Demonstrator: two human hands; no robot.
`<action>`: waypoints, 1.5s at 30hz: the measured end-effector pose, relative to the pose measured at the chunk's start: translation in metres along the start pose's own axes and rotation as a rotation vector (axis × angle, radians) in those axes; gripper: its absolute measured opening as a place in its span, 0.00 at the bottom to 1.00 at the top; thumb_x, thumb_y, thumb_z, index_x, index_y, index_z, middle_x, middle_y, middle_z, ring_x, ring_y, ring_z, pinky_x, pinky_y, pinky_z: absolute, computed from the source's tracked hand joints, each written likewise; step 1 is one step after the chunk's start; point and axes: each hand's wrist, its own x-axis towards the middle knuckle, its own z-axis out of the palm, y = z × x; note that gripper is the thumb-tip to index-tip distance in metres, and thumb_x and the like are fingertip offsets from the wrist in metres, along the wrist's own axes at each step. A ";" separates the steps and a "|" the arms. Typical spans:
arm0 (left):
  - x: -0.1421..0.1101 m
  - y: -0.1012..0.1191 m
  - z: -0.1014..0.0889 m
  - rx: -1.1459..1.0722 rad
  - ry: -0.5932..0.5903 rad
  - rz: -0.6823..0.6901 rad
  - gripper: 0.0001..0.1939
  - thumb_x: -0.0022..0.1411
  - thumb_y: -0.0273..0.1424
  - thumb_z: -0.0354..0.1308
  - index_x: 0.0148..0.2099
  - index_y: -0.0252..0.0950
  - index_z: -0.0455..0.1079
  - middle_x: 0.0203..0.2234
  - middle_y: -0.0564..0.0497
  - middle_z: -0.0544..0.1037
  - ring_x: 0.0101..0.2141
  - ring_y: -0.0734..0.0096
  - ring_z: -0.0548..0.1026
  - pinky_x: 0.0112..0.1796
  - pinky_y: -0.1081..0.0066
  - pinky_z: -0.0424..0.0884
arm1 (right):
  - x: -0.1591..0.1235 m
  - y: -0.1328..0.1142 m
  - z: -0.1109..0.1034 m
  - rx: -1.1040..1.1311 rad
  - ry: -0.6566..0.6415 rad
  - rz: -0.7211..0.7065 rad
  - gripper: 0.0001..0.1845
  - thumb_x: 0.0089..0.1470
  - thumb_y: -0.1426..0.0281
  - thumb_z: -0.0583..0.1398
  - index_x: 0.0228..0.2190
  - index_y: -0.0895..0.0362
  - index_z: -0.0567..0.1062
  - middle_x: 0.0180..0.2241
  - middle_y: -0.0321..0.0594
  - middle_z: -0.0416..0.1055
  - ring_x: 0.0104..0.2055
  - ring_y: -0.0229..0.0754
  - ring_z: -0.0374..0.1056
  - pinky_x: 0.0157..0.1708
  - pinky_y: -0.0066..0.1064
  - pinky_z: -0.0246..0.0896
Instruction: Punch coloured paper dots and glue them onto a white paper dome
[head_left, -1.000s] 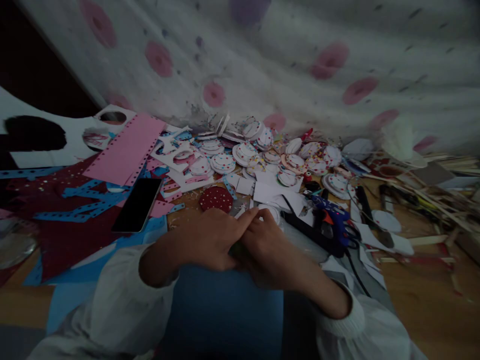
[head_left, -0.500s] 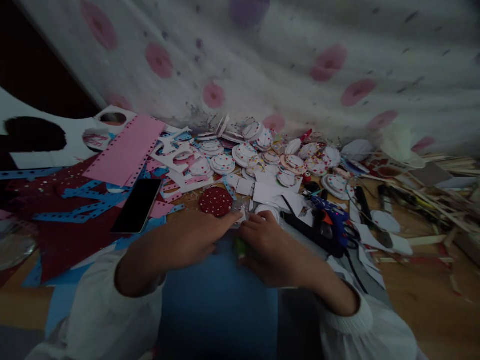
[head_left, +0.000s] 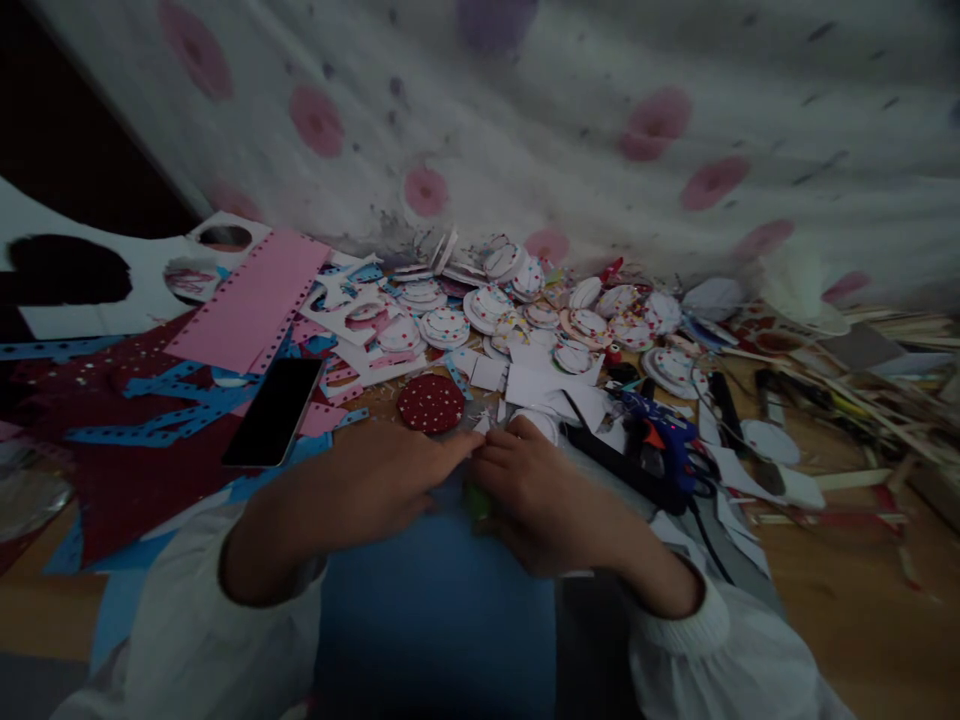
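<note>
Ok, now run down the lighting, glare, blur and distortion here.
Head view: dim overall, upper left nearly black; no strong glare, even on the smartphone. Head view: left hand and right hand look soft-edged; the green object in the right grip is too shadowed to identify, while the white-dotted red disc reads clearer. Head view: apparent wide-angle stretching toward the edges.

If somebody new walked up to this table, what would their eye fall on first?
Probably the heap of dotted, layered white discs along the back of the table, below the flower-patterned cloth. Next might be the dark red, white-speckled disc just beyond the left hand, then the black smartphone lying to that hand's left.
</note>
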 end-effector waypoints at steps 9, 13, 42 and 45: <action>0.018 0.030 -0.006 0.094 -0.027 -0.081 0.56 0.52 0.44 0.63 0.71 0.36 0.32 0.44 0.39 0.80 0.40 0.49 0.80 0.39 0.63 0.69 | 0.003 0.001 0.008 -0.097 0.056 -0.031 0.15 0.50 0.69 0.60 0.39 0.63 0.77 0.40 0.52 0.77 0.46 0.53 0.68 0.54 0.46 0.51; 0.025 0.033 -0.005 0.177 0.003 -0.071 0.50 0.56 0.43 0.59 0.72 0.33 0.37 0.35 0.40 0.82 0.32 0.47 0.80 0.34 0.61 0.69 | 0.002 0.003 0.008 -0.160 0.060 -0.040 0.13 0.51 0.69 0.59 0.37 0.63 0.78 0.36 0.50 0.77 0.43 0.53 0.68 0.54 0.46 0.53; -0.013 0.024 0.010 0.078 -0.006 -0.034 0.06 0.60 0.24 0.54 0.37 0.37 0.71 0.33 0.49 0.80 0.36 0.61 0.78 0.33 0.71 0.66 | -0.042 0.011 0.014 0.581 0.173 0.267 0.11 0.58 0.66 0.58 0.42 0.57 0.73 0.37 0.42 0.74 0.38 0.43 0.68 0.39 0.33 0.62; -0.026 0.033 0.014 0.038 -0.030 -0.078 0.08 0.63 0.22 0.51 0.36 0.37 0.71 0.31 0.50 0.80 0.32 0.64 0.78 0.31 0.71 0.64 | -0.047 0.011 0.021 0.868 0.271 0.327 0.11 0.59 0.62 0.59 0.40 0.55 0.74 0.37 0.38 0.74 0.39 0.41 0.68 0.39 0.32 0.61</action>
